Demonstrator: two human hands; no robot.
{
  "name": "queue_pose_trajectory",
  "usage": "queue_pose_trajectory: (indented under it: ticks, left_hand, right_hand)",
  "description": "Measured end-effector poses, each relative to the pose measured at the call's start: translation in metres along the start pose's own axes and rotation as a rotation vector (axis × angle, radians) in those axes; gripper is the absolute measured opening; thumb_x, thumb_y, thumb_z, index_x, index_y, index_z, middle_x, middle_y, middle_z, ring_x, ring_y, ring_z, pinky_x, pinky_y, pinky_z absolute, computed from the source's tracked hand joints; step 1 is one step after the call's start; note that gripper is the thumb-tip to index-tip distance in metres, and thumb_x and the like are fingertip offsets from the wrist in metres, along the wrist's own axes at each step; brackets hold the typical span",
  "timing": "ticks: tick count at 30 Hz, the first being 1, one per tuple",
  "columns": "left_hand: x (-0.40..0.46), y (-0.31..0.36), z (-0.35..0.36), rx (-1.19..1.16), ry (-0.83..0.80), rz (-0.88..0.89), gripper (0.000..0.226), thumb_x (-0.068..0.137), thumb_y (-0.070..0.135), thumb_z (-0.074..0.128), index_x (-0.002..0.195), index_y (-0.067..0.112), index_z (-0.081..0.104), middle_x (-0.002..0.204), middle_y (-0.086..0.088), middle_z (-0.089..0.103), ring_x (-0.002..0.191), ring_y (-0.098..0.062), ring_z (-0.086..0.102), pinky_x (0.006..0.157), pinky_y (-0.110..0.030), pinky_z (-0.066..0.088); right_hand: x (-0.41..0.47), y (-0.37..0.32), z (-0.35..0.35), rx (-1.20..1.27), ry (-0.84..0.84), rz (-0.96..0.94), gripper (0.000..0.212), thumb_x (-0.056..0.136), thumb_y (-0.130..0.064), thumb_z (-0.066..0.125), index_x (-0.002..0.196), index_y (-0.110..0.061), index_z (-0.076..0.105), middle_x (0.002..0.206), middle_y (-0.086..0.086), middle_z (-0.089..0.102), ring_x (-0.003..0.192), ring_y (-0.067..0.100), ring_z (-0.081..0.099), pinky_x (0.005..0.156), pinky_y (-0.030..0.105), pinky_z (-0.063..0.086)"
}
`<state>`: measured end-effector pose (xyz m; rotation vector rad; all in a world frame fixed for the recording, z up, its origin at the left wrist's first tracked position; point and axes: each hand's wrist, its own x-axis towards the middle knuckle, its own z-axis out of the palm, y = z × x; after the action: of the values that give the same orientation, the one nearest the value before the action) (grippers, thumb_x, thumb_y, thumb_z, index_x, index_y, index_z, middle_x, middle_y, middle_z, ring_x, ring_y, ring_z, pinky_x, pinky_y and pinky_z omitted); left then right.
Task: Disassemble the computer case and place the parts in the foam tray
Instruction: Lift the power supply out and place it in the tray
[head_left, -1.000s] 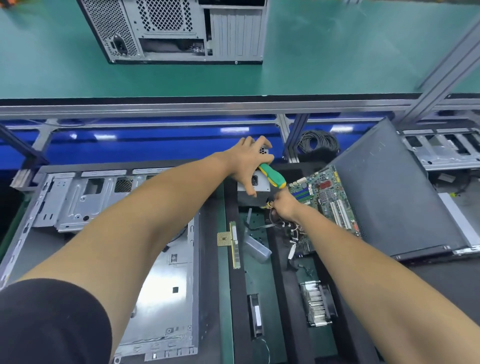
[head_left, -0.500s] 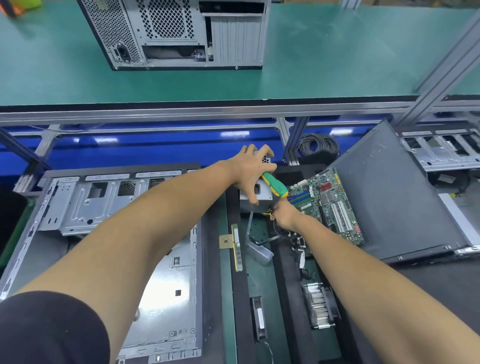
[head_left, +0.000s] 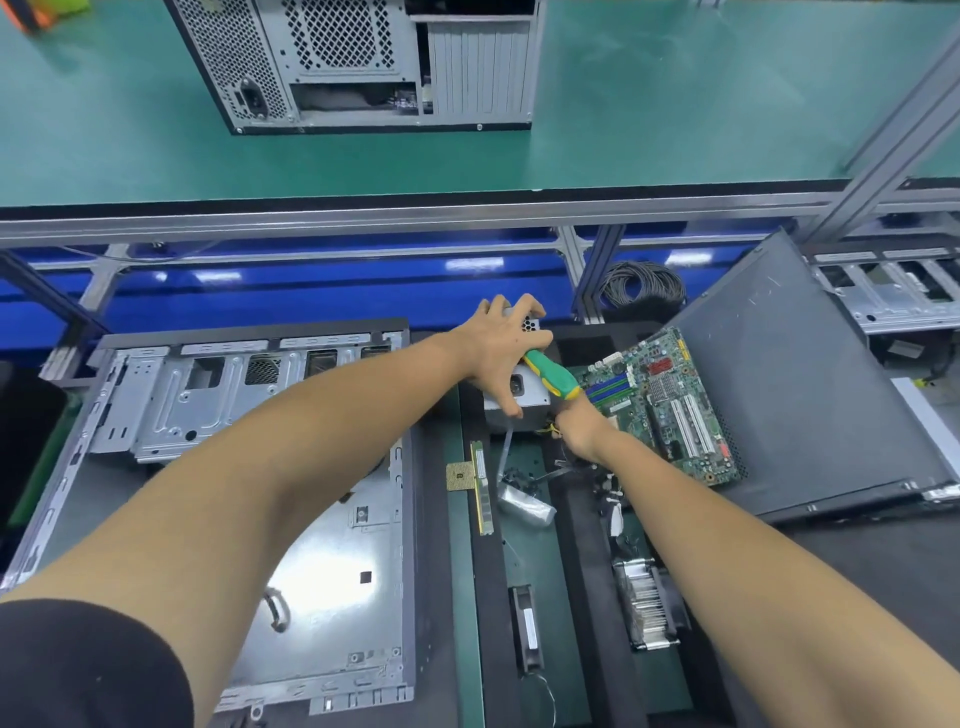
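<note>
Unmoved: left hand (head_left: 498, 348) grips boxy metal power supply (head_left: 524, 395) | right hand (head_left: 576, 426) holds rubbery green-yellow screwdriver (head_left: 553, 375)

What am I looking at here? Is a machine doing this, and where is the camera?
No machine: a person works with two bare hands, and the single camera sits on their head, looking forward and down along both arms. They are taking a computer apart. The left hand spreads its fingers over a grey power supply and also holds a green and yellow screwdriver. The right hand reaches in beside that box; what its fingers do is hidden. The black foam tray holds removed parts: a memory stick, a processor chip, a heatsink. A green motherboard leans at the tray's right side. The emptied metal case lies on the left.
</note>
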<state>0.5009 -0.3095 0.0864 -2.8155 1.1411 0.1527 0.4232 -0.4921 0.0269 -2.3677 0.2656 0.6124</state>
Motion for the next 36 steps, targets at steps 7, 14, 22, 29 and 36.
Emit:
queue_pose_trajectory:
  ticks: [7, 14, 22, 29, 36]
  left_hand:
    - [0.000, -0.019, 0.009, -0.179, -0.046, -0.027, 0.099, 0.042, 0.082, 0.073, 0.120, 0.029, 0.043, 0.149, -0.008, 0.018, 0.111, -0.039, 0.042, 0.099, -0.052, 0.044]
    - [0.002, -0.030, 0.021, -0.235, -0.017, 0.003, 0.095, 0.043, 0.082, 0.075, 0.116, 0.030, 0.042, 0.144, -0.003, 0.020, 0.108, -0.036, 0.042, 0.092, -0.048, 0.046]
    - [0.016, -0.052, 0.015, -0.448, -0.231, -0.003, 0.087, 0.051, 0.067, 0.088, 0.116, 0.032, 0.041, 0.138, 0.012, 0.014, 0.126, -0.031, 0.039, 0.102, -0.049, 0.046]
    - [0.017, -0.058, 0.019, -0.598, -0.235, -0.044, 0.080, 0.061, 0.059, 0.091, 0.117, 0.030, 0.043, 0.135, 0.018, 0.016, 0.125, -0.025, 0.043, 0.100, -0.036, 0.040]
    - [0.015, -0.051, 0.011, -0.548, -0.303, -0.053, 0.097, 0.045, 0.074, 0.089, 0.119, 0.035, 0.040, 0.151, 0.015, 0.010, 0.132, -0.014, 0.029, 0.106, -0.042, 0.040]
  right_hand:
    - [0.006, 0.005, -0.004, 0.059, 0.044, -0.033, 0.025, 0.103, -0.005, 0.044, 0.085, -0.021, 0.040, 0.094, 0.014, 0.050, 0.068, 0.015, 0.044, 0.063, 0.027, 0.039]
    - [0.011, 0.011, -0.012, 0.009, 0.035, -0.006, 0.003, 0.103, -0.014, 0.044, 0.104, -0.013, 0.042, 0.099, 0.015, 0.060, 0.082, 0.026, 0.053, 0.076, 0.039, 0.045]
    - [-0.002, 0.019, -0.018, 0.119, -0.096, -0.057, 0.016, 0.091, -0.009, 0.060, 0.091, -0.015, 0.045, 0.088, 0.008, 0.058, 0.081, 0.022, 0.052, 0.080, 0.041, 0.045]
    - [-0.001, 0.024, -0.024, 0.259, -0.043, -0.074, 0.018, 0.105, -0.008, 0.040, 0.088, -0.010, 0.044, 0.079, 0.005, 0.056, 0.069, 0.014, 0.050, 0.059, 0.016, 0.042]
    - [-0.009, 0.033, -0.018, 0.256, -0.081, -0.096, 0.021, 0.105, -0.007, 0.039, 0.085, -0.012, 0.045, 0.079, 0.005, 0.054, 0.069, 0.015, 0.049, 0.065, 0.025, 0.041]
